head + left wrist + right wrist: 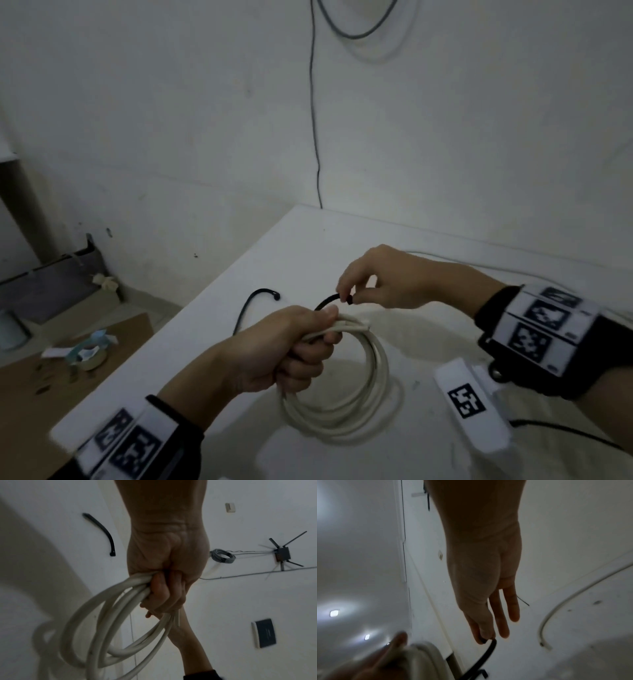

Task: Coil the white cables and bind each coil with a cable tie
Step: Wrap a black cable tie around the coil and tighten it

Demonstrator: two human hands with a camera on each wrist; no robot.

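- Head view showed the left hand [294, 349] fisted round the top of the white cable coil [346, 394], whose loops hung down to the white table [428, 246].
- Right hand [383, 281] pinched the head end of the black cable tie [330, 300] between thumb and forefinger, its other fingers loose.
- That tie arced from the pinch down and left into the left fist, so its free run lay just above the gripped bundle, on the right hand's side.
- Its tail was hidden, so whether it had gone round the strands I could not tell.
- A second black tie [255, 301] lay on the table beyond, apart from both hands.
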